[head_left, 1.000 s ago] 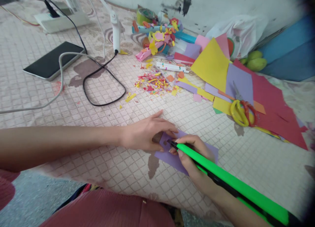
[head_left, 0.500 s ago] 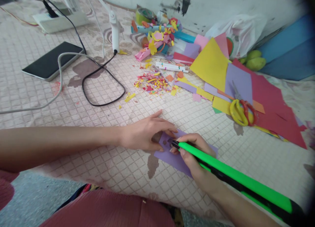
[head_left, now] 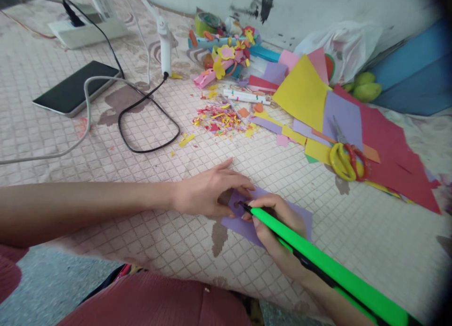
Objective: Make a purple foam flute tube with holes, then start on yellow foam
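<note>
A purple paper (head_left: 247,229) lies on the patterned cloth near the front. My left hand (head_left: 215,189) rests on its left part, fingers spread, with the thumb and fingertips pressing the sheet. Between them a small dark round mark shows on the paper. My right hand (head_left: 278,217) is wrapped round a long green and black pen-like tool (head_left: 300,236), whose dark tip touches or hovers just over the paper beside that mark. The tool's far end runs toward the lower right, over my right forearm.
Scissors (head_left: 344,158) lie on coloured paper sheets (head_left: 391,151) at right. Paper scraps (head_left: 221,118) are heaped behind my hands. A black phone-like device (head_left: 77,88), cables and a white power strip (head_left: 88,31) are at back left.
My right hand has shifted slightly left with the green tool, whose tip is now nearer the dark round mark. My left hand has stayed in place.
</note>
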### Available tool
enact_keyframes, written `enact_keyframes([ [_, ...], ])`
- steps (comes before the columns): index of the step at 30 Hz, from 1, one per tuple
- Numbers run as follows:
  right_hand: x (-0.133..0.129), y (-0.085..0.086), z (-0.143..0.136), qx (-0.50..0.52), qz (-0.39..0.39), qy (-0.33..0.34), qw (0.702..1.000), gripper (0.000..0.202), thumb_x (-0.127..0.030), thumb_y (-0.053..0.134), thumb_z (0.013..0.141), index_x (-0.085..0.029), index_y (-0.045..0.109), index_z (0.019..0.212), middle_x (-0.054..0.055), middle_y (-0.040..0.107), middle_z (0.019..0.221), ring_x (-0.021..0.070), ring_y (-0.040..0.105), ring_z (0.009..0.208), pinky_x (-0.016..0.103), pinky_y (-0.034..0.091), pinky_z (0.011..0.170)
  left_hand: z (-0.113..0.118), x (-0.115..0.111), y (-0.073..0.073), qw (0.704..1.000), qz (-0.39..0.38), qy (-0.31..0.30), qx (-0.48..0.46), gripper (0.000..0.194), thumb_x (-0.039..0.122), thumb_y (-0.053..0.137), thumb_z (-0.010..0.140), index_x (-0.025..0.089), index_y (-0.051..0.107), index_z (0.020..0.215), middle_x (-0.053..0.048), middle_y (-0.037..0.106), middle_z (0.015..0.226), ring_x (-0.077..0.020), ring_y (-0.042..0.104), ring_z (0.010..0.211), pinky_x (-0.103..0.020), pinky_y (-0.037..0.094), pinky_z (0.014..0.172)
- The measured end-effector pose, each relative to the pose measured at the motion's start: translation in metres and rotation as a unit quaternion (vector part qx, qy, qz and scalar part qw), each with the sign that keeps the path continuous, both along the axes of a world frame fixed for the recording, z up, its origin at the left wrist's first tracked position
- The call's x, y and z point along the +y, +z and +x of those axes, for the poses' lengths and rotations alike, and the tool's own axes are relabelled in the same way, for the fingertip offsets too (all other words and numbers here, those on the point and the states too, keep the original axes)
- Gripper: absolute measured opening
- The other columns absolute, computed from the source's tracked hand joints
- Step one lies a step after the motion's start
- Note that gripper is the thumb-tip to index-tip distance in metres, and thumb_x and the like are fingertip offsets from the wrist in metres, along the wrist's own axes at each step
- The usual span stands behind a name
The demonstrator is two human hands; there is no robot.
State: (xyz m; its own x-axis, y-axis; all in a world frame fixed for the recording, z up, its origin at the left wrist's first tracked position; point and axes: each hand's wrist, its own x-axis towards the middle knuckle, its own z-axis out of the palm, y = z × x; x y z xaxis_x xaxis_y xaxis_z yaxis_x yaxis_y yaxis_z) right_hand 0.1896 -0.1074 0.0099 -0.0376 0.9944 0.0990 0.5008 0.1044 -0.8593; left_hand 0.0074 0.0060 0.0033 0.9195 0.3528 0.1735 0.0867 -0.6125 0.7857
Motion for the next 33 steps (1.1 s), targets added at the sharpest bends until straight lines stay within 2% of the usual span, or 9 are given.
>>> enact_keyframes([
  [3,-0.001,0.0,0.002,0.014,0.0,0.003,1.0,0.012,-0.018,0.054,0.083,-0.024,0.056,0.093,-0.002,0.068,0.076,0.0146,0.066,0.069,0.028,0.052,0.061,0.0,0.0,0.001,1.0,0.001,0.0,0.001,0.052,0.018,0.068,0.075,0.021,0.048,0.123,-0.007,0.064,0.12,-0.0231,0.055,0.118,-0.054,0.008,0.114],
  [6,-0.002,0.001,0.005,0.061,0.014,-0.021,0.998,0.013,-0.02,0.054,0.084,-0.024,0.055,0.097,-0.001,0.068,0.078,0.015,0.067,0.073,0.028,0.054,0.064,-0.001,0.0,0.001,1.0,0.001,0.001,0.002,0.052,0.018,0.067,0.076,0.021,0.048,0.123,-0.007,0.065,0.118,-0.0227,0.055,0.117,-0.055,0.008,0.114],
  [11,-0.001,0.005,0.007,0.114,0.059,-0.044,0.991,0.013,-0.018,0.054,0.085,-0.022,0.056,0.097,-0.002,0.067,0.078,0.0132,0.066,0.07,0.028,0.055,0.066,-0.002,-0.006,0.0,1.0,0.019,0.018,0.01,0.05,0.018,0.067,0.077,0.021,0.048,0.123,-0.006,0.065,0.119,-0.0213,0.055,0.117,-0.054,0.007,0.115],
  [14,-0.002,0.008,0.006,0.102,0.066,-0.036,0.992,0.013,-0.018,0.054,0.084,-0.022,0.057,0.097,-0.001,0.067,0.079,0.013,0.066,0.071,0.027,0.055,0.066,-0.003,-0.01,0.0,0.998,0.044,0.045,0.01,0.052,0.022,0.07,0.076,0.021,0.048,0.124,-0.006,0.065,0.118,-0.0226,0.054,0.118,-0.053,0.011,0.115],
  [18,-0.005,0.009,0.005,0.064,0.024,-0.019,0.997,0.011,-0.02,0.055,0.084,-0.023,0.058,0.094,-0.001,0.068,0.077,0.0133,0.067,0.069,0.025,0.054,0.06,-0.003,-0.012,-0.001,0.997,0.04,0.064,-0.006,0.055,0.028,0.072,0.075,0.021,0.05,0.125,-0.008,0.061,0.123,-0.0238,0.052,0.12,-0.051,0.015,0.115],
  [21,-0.006,0.007,0.006,0.034,0.006,-0.015,0.999,0.011,-0.02,0.055,0.083,-0.024,0.058,0.093,-0.002,0.069,0.075,0.014,0.067,0.068,0.026,0.054,0.059,-0.003,-0.01,0.0,0.999,0.029,0.033,-0.009,0.055,0.024,0.068,0.077,0.024,0.047,0.128,-0.007,0.059,0.128,-0.0232,0.048,0.125,-0.053,0.009,0.115],
  [24,-0.005,0.004,0.006,0.019,-0.001,-0.013,1.0,0.012,-0.02,0.055,0.083,-0.024,0.057,0.094,-0.002,0.069,0.076,0.0144,0.067,0.068,0.027,0.054,0.059,-0.002,-0.009,0.0,1.0,0.023,0.01,0.006,0.054,0.022,0.067,0.078,0.025,0.046,0.128,-0.006,0.062,0.124,-0.0218,0.051,0.123,-0.056,0.001,0.115],
  [33,-0.003,0.001,0.001,0.022,0.001,-0.009,1.0,0.012,-0.019,0.054,0.082,-0.025,0.057,0.093,-0.001,0.068,0.076,0.0163,0.067,0.066,0.03,0.055,0.058,-0.002,-0.01,-0.001,1.0,0.007,0.02,0.006,0.056,0.022,0.068,0.078,0.022,0.043,0.129,-0.005,0.066,0.118,-0.0212,0.052,0.121,-0.053,-0.001,0.115],
])
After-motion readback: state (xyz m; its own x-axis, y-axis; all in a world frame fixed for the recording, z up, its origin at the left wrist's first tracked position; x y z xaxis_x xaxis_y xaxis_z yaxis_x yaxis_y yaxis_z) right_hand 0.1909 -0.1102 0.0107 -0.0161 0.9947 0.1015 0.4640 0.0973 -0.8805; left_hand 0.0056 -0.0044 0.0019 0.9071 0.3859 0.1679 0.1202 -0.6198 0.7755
